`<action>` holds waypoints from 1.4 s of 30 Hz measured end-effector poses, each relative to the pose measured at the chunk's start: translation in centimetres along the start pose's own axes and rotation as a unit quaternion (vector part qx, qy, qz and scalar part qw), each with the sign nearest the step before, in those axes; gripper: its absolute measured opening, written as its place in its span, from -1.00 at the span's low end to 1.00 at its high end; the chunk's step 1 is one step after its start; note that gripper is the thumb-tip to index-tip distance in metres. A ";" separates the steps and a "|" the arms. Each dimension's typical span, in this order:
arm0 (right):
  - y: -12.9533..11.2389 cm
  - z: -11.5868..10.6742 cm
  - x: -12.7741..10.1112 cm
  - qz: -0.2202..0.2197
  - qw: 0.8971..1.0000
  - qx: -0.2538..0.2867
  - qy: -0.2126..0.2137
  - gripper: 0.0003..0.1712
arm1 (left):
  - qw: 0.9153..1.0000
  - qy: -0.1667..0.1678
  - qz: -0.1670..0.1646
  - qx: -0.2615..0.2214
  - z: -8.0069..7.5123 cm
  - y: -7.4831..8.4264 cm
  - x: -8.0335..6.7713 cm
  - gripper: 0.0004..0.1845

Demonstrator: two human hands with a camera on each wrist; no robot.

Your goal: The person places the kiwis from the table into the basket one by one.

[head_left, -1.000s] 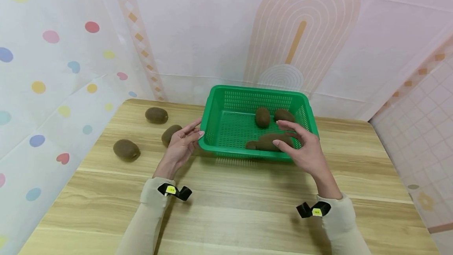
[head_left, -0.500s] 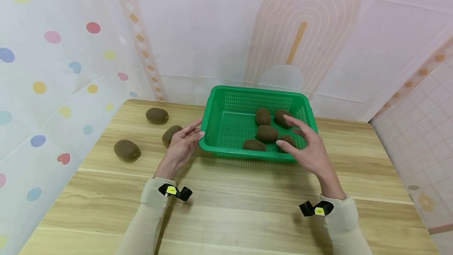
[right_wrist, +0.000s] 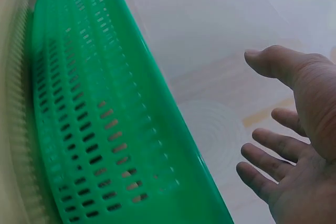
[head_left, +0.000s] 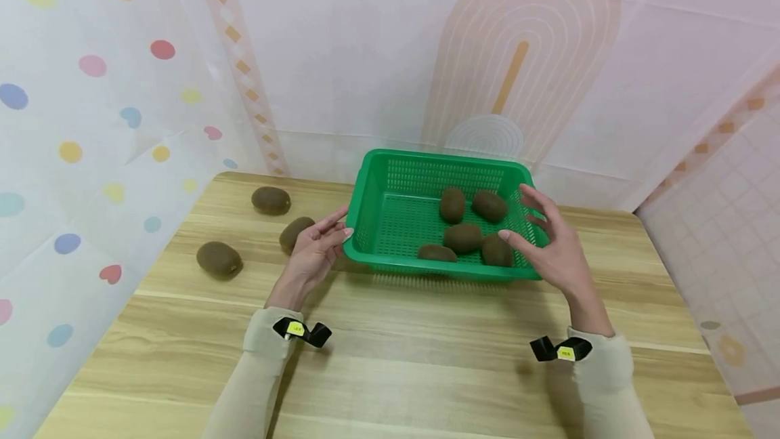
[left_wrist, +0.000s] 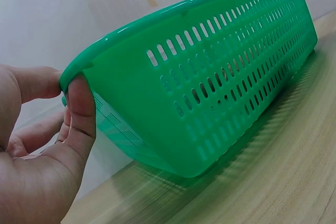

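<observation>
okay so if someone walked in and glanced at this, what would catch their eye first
The bright green basket at the back middle of the wooden table, with five brown kiwis inside. The left hand holds its near left corner, and the right hand hovers open at its right end. Three more kiwis lie on the table, left.

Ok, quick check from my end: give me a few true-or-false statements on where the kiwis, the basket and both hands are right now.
1. Five kiwis lie inside the green basket. True.
2. The right hand grips a kiwi. False: it hovers open at the basket's right end and holds nothing.
3. The left hand holds the basket's left rim, thumb on the lip. True.
4. Three kiwis lie on the wooden table left of the basket: the far kiwi, the near-left kiwi and the kiwi by the left hand. True.
5. The basket is tipped upside down. False: it stands upright on the table, open side up.
</observation>
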State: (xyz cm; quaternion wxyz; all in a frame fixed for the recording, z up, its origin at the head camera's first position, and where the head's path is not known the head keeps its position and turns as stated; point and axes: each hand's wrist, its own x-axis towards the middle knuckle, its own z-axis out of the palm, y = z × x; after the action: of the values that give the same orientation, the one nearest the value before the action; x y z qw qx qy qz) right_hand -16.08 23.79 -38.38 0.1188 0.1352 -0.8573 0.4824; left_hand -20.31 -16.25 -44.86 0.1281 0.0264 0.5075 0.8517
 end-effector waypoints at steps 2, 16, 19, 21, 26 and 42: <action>0.1 -0.5 0.3 0.011 1.000 0.007 -0.003 -0.11 | 1.000 0.000 0.000 -0.001 0.0 0.2 0.0 -0.30; 1.9 -2.8 0.2 0.122 0.992 0.040 -0.004 -0.12 | 1.000 -0.003 0.001 0.008 0.0 -0.2 0.0 -0.31; 2.3 -3.2 0.3 0.151 0.988 0.045 0.004 -0.13 | 1.000 -0.004 0.004 0.005 -0.1 -0.2 0.1 -0.31; 2.6 -3.3 0.3 0.167 0.985 0.047 0.007 -0.13 | 1.000 -0.004 0.004 0.004 -0.1 -0.2 0.1 -0.31; 3.6 -3.5 0.3 0.193 0.979 0.065 0.010 -0.13 | 1.000 -0.003 0.001 0.011 -0.2 -0.3 0.0 -0.31; 5.5 -3.4 -0.1 0.269 0.934 0.234 -0.007 -0.10 | 1.000 0.006 -0.002 0.010 -0.1 -0.2 0.0 -0.32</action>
State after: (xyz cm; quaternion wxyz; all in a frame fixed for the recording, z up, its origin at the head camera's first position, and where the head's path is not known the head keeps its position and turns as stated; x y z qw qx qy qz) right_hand -17.61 29.43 -41.08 -0.0566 -0.0735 -0.7251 0.6824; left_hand -20.33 -16.21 -45.06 0.1261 0.0216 0.5165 0.8467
